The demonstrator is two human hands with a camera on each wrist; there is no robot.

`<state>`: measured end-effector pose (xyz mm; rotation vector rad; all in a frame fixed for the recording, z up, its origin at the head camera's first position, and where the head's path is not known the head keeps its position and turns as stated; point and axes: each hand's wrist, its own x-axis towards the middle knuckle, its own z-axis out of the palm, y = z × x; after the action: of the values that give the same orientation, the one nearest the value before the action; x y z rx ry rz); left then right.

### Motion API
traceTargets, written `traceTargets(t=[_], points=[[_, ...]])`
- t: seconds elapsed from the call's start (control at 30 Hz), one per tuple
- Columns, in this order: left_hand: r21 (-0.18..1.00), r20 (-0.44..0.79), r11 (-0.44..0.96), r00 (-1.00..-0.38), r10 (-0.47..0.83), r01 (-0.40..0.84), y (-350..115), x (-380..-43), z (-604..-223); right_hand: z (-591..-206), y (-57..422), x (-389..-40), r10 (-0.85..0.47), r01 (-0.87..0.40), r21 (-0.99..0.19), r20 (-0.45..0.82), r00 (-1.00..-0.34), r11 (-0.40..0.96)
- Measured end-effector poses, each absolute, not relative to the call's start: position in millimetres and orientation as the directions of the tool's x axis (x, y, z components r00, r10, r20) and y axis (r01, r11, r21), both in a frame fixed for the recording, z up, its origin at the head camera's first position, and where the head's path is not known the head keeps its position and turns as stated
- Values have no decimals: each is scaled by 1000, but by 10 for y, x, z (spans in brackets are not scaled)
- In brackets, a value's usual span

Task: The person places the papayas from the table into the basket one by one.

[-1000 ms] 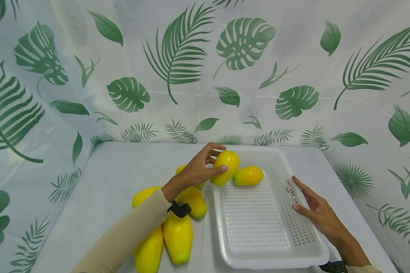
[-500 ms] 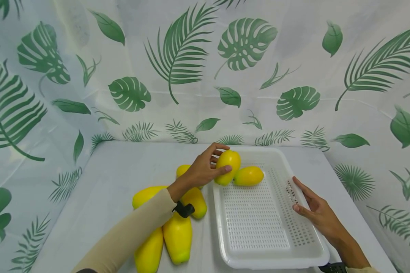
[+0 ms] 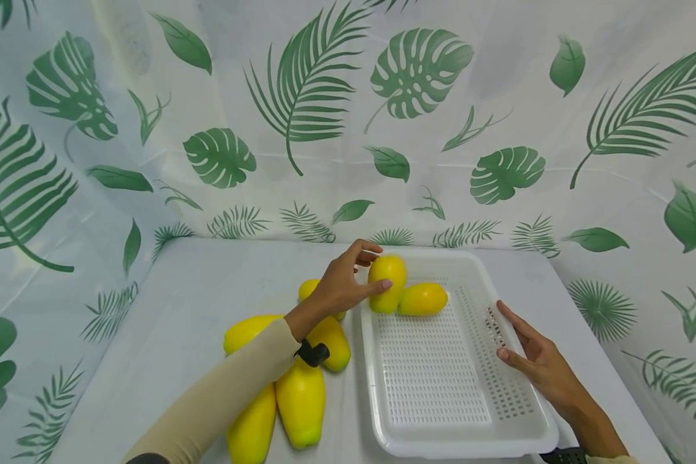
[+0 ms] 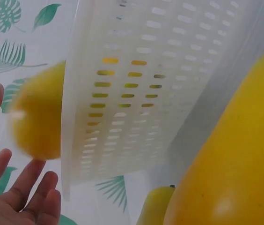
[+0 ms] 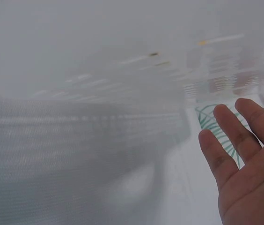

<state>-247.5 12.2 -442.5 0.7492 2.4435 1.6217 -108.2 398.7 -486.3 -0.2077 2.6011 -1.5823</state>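
My left hand point(image 3: 343, 280) is at the far left corner of the white perforated plastic basket point(image 3: 435, 374), beside a yellow mango point(image 3: 388, 265). In the left wrist view the fingers point(image 4: 22, 187) are spread and the thumb stands off from the blurred mango point(image 4: 40, 117), one fingertip right at its underside. A second mango point(image 3: 423, 299) lies on the basket floor against the first. My right hand point(image 3: 539, 364) holds the basket's right side, thumb over the rim and fingers along the outside. From the right wrist, those fingers point(image 5: 237, 136) show extended below the basket wall.
Left of the basket, several yellow fruits lie on the white table point(image 3: 197, 277). Among them are large papaya-like ones point(image 3: 301, 403) and a smaller one point(image 3: 332, 345), partly covered by my left forearm point(image 3: 226, 393). A leaf-printed sheet point(image 3: 325, 96) hangs behind the table.
The mango at my left hand has come down into the basket's far left corner and turned more upright. My left fingers have loosened from it. The right hand and basket stay put.
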Motion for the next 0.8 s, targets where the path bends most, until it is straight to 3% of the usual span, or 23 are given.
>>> traceTargets(t=[0.8], points=[[859,204,308,-826,526,408,-448,-2380,-4240,-4869,3999,-1086,-163,-58,-896,-17,-986,440]])
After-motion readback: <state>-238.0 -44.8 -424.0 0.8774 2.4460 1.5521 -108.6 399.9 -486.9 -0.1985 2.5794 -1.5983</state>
